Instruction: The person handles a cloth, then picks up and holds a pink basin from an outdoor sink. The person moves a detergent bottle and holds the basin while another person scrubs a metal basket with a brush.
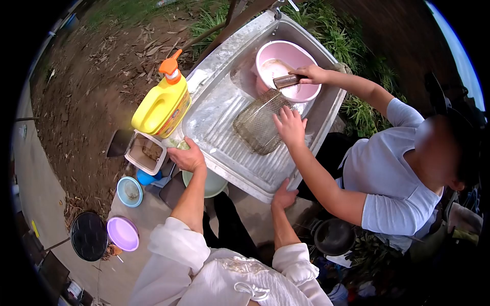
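Note:
My left hand (189,156) is on the left front corner of a grey stone sink (219,164), thumb by the rim and fingers along its outer side. Lower right, my right hand (285,197) holds the front edge, its fingers partly hidden. Inside the sink a co-worker's hand (312,74) grips the brown handle of a wire-mesh strainer (263,122). Their other hand (292,126) lies spread against the mesh. A pink basin (287,48) with some liquid stands at the sink's far end, behind the handle. A yellow pump bottle (161,107) stands beside my left hand.
Left of the sink are a beige square container (133,159), a light-blue bowl (129,192), a purple basin (123,234) and a black round lid-like object (89,236). A pale green basin (210,183) sits below the sink. The co-worker (388,168) leans in from the right, near a dark pan (334,237).

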Motion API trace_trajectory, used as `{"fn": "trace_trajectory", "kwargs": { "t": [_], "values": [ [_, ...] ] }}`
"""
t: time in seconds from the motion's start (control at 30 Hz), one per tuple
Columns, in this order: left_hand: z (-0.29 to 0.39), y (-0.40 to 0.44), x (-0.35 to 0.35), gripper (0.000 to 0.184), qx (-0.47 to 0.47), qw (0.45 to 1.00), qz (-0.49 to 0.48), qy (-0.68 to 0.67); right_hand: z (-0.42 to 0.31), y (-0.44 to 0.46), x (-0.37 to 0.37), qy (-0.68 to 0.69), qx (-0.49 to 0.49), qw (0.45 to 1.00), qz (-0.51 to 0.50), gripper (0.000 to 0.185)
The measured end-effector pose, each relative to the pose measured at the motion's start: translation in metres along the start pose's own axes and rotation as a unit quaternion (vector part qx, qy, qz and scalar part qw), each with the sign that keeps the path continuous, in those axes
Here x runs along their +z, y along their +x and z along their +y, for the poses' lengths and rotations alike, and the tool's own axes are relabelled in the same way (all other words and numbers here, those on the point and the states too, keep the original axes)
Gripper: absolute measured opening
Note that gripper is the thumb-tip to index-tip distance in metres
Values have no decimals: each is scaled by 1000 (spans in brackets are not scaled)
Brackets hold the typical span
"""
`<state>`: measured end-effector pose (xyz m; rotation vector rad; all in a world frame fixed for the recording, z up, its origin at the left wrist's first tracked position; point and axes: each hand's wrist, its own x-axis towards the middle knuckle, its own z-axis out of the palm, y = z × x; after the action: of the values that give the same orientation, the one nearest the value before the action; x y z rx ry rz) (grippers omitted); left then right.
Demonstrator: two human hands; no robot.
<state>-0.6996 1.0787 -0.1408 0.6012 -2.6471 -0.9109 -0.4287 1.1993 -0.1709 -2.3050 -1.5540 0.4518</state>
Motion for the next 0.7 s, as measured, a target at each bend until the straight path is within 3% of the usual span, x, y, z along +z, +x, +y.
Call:
{"fn": "trace_trajectory", "kwargs": {
  "t": [0.17,0.7],
  "values": [
    [0,1,0,52,2,1000,5,8,4,-1,0,46,-21,999,8,80],
    [-2,0,3,49,19,999,28,8,3,0,0,3,-12,1000,19,83]
  ]
}}
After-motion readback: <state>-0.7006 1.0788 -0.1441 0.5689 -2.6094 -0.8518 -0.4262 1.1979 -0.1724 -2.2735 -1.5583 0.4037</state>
